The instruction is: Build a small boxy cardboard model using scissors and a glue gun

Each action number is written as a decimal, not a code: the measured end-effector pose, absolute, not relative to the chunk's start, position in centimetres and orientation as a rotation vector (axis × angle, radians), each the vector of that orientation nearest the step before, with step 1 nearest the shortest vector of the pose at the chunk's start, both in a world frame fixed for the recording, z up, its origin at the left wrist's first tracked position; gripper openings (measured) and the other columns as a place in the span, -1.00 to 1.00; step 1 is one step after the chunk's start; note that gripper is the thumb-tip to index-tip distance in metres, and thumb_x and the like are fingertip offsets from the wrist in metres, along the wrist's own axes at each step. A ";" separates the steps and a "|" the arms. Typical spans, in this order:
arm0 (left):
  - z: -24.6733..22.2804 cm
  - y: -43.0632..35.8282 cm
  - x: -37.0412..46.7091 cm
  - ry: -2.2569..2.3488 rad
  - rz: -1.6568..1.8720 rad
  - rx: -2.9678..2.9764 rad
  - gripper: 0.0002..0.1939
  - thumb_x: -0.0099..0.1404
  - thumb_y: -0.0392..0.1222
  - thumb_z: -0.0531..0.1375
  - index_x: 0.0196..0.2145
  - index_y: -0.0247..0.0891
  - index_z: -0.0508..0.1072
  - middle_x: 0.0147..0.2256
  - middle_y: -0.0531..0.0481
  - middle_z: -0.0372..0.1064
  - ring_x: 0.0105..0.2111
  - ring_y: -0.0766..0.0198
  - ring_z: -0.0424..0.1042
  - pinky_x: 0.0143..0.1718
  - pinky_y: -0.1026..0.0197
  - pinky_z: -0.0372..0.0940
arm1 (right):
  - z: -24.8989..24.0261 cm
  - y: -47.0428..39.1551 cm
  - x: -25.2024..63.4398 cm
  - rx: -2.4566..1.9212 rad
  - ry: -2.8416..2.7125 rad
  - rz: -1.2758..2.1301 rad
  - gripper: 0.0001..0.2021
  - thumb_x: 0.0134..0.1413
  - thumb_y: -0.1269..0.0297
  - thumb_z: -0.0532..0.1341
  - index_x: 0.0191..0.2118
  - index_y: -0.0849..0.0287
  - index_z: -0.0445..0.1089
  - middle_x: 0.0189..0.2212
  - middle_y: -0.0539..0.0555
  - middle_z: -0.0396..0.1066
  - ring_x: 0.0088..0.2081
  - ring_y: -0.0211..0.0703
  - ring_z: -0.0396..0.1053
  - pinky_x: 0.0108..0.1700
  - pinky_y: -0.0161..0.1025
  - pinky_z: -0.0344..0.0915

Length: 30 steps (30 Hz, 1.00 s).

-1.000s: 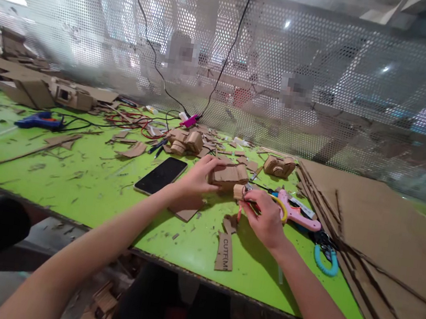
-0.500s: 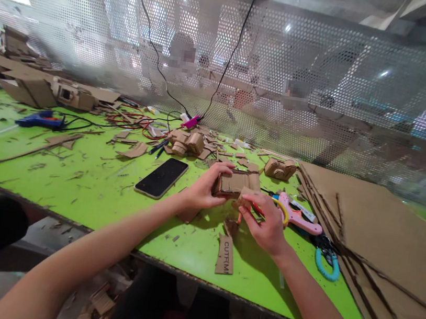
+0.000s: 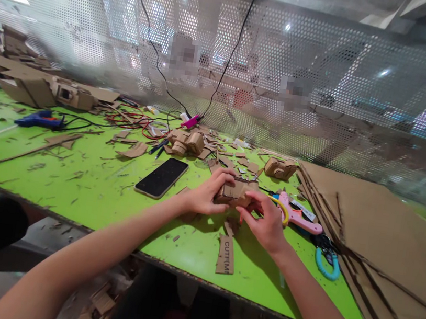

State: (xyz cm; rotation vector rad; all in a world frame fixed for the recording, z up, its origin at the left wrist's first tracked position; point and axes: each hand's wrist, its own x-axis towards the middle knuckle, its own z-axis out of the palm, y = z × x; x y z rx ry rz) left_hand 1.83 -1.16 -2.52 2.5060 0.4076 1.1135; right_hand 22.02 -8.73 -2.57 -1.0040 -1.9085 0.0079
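At the near edge of the green surface [image 3: 85, 194], a cardboard strip [image 3: 226, 256] printed with dark letters lies in front of the hands. Just beyond it, over the middle of the surface, is a small, brown cardboard box [image 3: 234, 188], blocky, with a paler top face and rough, darker edges. The left hand [image 3: 208, 195] has it firmly in its grip, fingers over the top and thumb along the near side. The right hand [image 3: 267, 222] brings bent fingertips to the box's right end and covers it, so I cannot tell whether that grip pinches the box or a small piece against it. A yellow loop handle [image 3: 285, 210] sits right behind the right hand, crowding that side together with a pink glue gun [image 3: 302, 218] and a tool with a turquoise handle [image 3: 327, 265]. A dark-screened phone [image 3: 162, 177] lies left of the box; a large cardboard sheet [image 3: 393, 232] covers the far right. Further back stand two camera-shaped cardboard models [image 3: 280, 169] among scraps, with a blue glue gun [image 3: 40, 119] well to the left. A magenta block [image 3: 190, 121] with black cables sits before a perforated screen [image 3: 271, 57].
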 end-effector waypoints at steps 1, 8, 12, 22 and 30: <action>-2.6 -1.1 1.9 0.430 1.125 2.497 -0.45 0.03 -0.16 0.31 -0.09 -0.20 0.13 0.01 -0.21 0.04 0.10 -0.07 0.13 0.09 -0.16 0.18 | -2.7 -8.7 22.1 -1.010 -1.908 0.049 -0.65 0.06 0.29 0.30 -0.02 0.03 0.28 -0.23 0.04 0.47 -0.37 -0.16 0.46 -0.29 -0.20 0.45; -3.3 -1.1 2.6 0.485 1.244 2.485 -0.50 0.09 -0.11 0.32 -0.12 -0.19 0.14 -0.02 -0.19 0.08 0.07 -0.02 0.19 0.06 -0.13 0.21 | -2.1 -8.7 22.0 -1.044 -2.012 -0.226 -0.64 0.14 0.31 0.21 0.06 0.06 0.24 -0.26 0.10 0.45 -0.31 -0.06 0.43 -0.29 -0.14 0.41; -3.6 -1.3 2.9 0.472 1.257 2.503 -0.46 0.06 -0.20 0.32 -0.08 -0.18 0.13 0.01 -0.20 0.07 0.09 -0.02 0.18 0.09 -0.15 0.19 | -1.2 -9.1 21.8 -1.065 -2.028 -0.461 -0.67 0.12 0.35 0.20 0.04 0.10 0.31 -0.26 0.13 0.42 -0.23 0.03 0.37 -0.20 -0.05 0.35; -4.1 -1.1 3.0 0.471 1.251 2.530 -0.42 0.06 -0.17 0.33 -0.05 -0.19 0.11 0.01 -0.21 0.06 0.11 -0.02 0.15 0.09 -0.15 0.20 | -1.2 -8.7 22.0 -1.048 -2.034 -0.440 -0.76 0.14 0.32 0.21 -0.05 0.08 0.37 -0.12 0.11 0.47 -0.04 0.03 0.36 -0.02 -0.01 0.28; -3.9 -1.3 2.7 0.428 1.243 2.603 -0.45 0.13 -0.12 0.30 -0.03 -0.21 0.11 0.00 -0.24 0.07 0.10 -0.03 0.18 0.06 -0.13 0.23 | -1.0 -8.9 22.2 -1.057 -2.102 -0.439 -0.72 0.13 0.33 0.20 -0.01 0.12 0.33 -0.14 0.14 0.46 -0.08 0.04 0.35 -0.06 -0.01 0.26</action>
